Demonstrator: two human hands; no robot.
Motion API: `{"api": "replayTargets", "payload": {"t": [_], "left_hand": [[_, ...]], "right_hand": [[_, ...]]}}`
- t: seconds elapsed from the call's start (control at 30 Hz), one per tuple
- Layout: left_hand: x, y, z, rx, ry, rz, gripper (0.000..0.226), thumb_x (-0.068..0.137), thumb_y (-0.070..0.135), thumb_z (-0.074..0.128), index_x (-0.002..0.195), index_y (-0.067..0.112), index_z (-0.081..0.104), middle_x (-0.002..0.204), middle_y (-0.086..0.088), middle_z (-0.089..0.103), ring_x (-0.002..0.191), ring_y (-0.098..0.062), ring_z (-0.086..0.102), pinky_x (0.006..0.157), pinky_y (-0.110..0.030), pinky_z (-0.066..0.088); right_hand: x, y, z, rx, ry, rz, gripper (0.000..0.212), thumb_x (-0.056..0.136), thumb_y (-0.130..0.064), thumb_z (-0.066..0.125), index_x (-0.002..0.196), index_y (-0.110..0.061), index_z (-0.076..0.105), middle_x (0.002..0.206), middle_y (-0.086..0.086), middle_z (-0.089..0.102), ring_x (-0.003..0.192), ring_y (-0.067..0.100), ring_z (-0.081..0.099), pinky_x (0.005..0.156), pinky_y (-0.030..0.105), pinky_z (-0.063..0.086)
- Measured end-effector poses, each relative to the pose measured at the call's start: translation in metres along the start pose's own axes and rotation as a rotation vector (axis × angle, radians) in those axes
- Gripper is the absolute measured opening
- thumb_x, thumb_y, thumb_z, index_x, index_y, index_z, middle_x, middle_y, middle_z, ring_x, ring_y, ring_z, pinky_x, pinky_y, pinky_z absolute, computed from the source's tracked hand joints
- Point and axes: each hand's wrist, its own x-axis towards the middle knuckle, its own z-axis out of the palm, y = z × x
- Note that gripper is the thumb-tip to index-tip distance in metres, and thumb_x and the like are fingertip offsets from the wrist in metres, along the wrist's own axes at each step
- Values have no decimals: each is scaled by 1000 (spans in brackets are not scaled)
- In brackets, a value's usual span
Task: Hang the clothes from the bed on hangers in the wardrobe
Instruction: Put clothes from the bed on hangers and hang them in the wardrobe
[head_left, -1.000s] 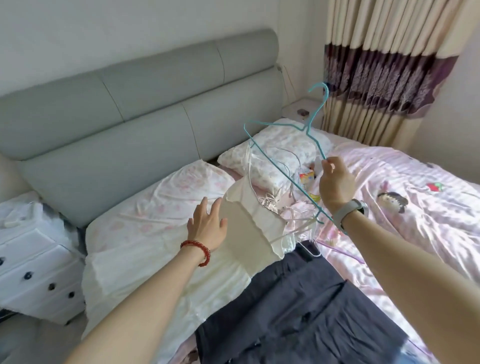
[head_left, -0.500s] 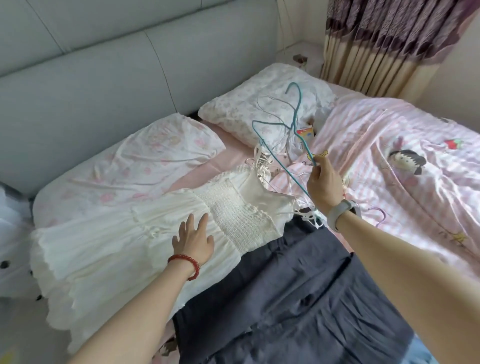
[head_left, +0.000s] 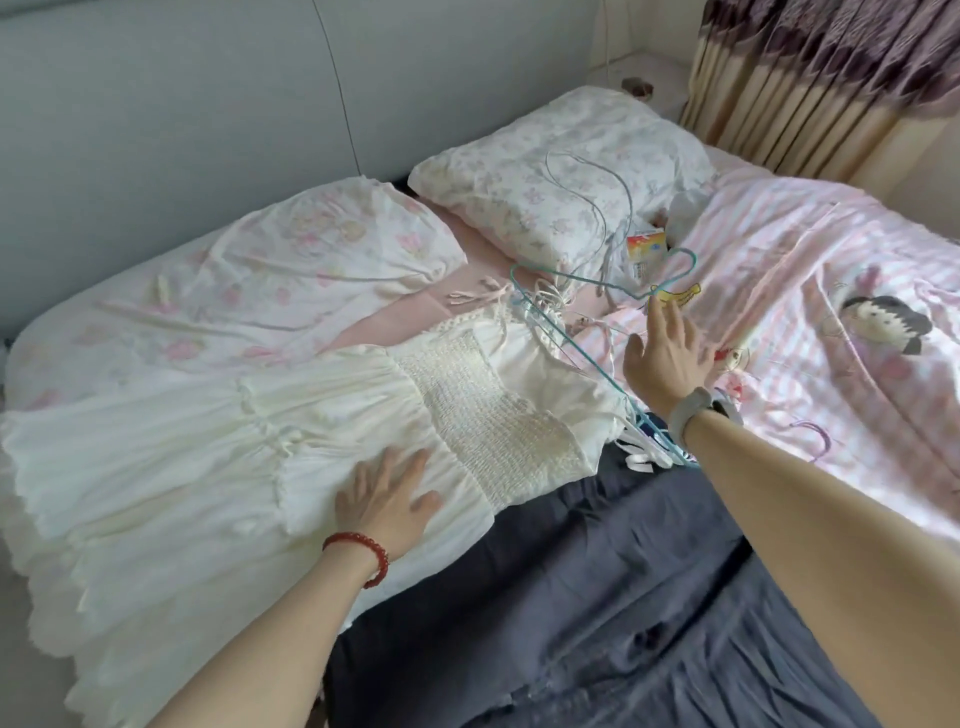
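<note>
Under my left hand (head_left: 387, 499) lies the white dress (head_left: 249, 441), spread flat across the bed (head_left: 457, 306). My palm rests on the skirt with the fingers straight and slightly spread, holding nothing; a red bead bracelet (head_left: 363, 551) sits on that wrist. Just beyond my fingertips is the gathered, stretchy bodice of the dress, and past that its thin straps lie loose toward the pillows.

My right hand (head_left: 667, 358) is out ahead and to the right of the left one, fingers straight and relaxed, gripping nothing. It is over the pink striped quilt (head_left: 779, 291), and I cannot tell whether it touches the cloth. A grey watch (head_left: 693, 418) is on that wrist. Right beside this hand, on its left, lies the teal wire hanger (head_left: 571, 332), flat on the bed with its hook just past my fingertips and its long side running back along the top edge of the dress toward my wrist. A small yellow tag (head_left: 678, 295) lies next to the hook, just ahead of my fingers.

Further out from my right hand, more thin pale wire hangers (head_left: 597, 208) lie against a flowered pillow (head_left: 545, 171). A second pillow (head_left: 260, 260) lies beyond my left hand, above the dress. Near me, between my forearms, a dark grey garment (head_left: 597, 597) is spread over the bed, touching the lower edge of the dress.
</note>
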Motion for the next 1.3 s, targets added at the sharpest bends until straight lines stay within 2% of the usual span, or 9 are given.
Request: {"api": "replayTargets", "payload": {"t": [0.13,0.23,0.37,0.53,0.67,0.83,1.03,1.3], "left_hand": [[2,-2,11,-50,12,11,55,94,52,24,143,45,-1,156,7,-11,143,-25,-9,113,-50,3],[-12,-16,6,-77,74,48,54,96,47,27,145,39,7,157,2,-2,143,-22,-5,114,-47,4],[-57,-51,-10,-123,167,-25,52,98,38,30,146,30,13,156,-1,4,143,-20,-1,116,-45,8],[-148,-114,-39,-56,279,-211,51,98,30,30,146,27,13,155,2,7,143,-20,2,115,-46,7],[-242,-155,-69,-16,386,-356,51,96,26,32,145,23,19,154,-5,14,141,-23,12,112,-49,18],[-365,-174,-88,-51,523,-503,49,95,27,35,143,22,24,150,-5,22,136,-24,23,108,-47,22],[-500,-146,-51,-196,652,-516,44,95,24,37,139,18,32,143,-5,34,127,-23,35,103,-40,28],[-654,-105,74,-230,639,-365,40,94,22,38,133,14,39,137,-6,42,122,-27,41,100,-40,31]], "right_hand": [[-45,-21,38,-40,-134,-270,50,96,-31,33,144,-23,21,155,1,13,143,23,6,114,53,4],[-96,-49,59,32,-225,-371,47,96,-26,34,142,-19,28,154,3,17,143,21,6,115,49,1],[-165,-97,65,146,-272,-458,41,96,-19,36,137,-16,38,151,3,27,142,20,11,116,42,4],[-243,-169,50,167,-398,-600,43,96,-19,33,139,-18,34,150,-1,26,142,16,9,117,39,5],[-313,-222,19,120,-490,-753,45,96,-24,31,141,-21,28,152,-3,22,143,17,6,116,43,3],[-407,-255,-38,92,-541,-877,44,97,-25,30,141,-21,28,151,-4,23,142,16,7,116,44,4],[-516,-232,-99,78,-539,-965,42,96,-22,33,138,-20,36,147,-3,34,139,15,18,114,39,12],[-666,-140,-142,-44,-582,-1125,42,95,-19,34,137,-18,37,144,0,39,136,17,24,111,39,19]]}}
